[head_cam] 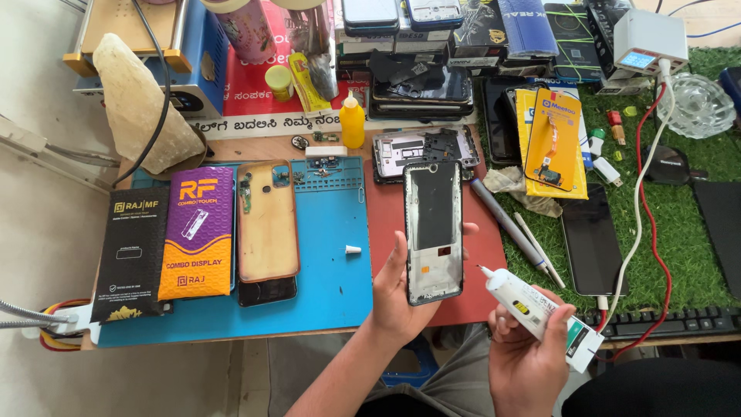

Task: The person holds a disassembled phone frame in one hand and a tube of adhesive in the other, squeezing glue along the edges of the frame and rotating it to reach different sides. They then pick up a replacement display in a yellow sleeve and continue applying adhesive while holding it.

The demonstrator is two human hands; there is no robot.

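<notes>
Both hands work above the near edge of the workbench point(324, 147): the left hand point(401, 297) grips a phone frame point(434, 232) upright by its lower end, and the right hand point(529, 351) is closed around a white glue tube point(536, 313) (nozzle aimed at the frame's lower right corner, just short of touching). On the blue mat point(332, 270) to the left lie a small white cap point(352, 249) and a tan back cover point(267, 222). A yellow bottle point(353, 123) stands near the far edge.
</notes>
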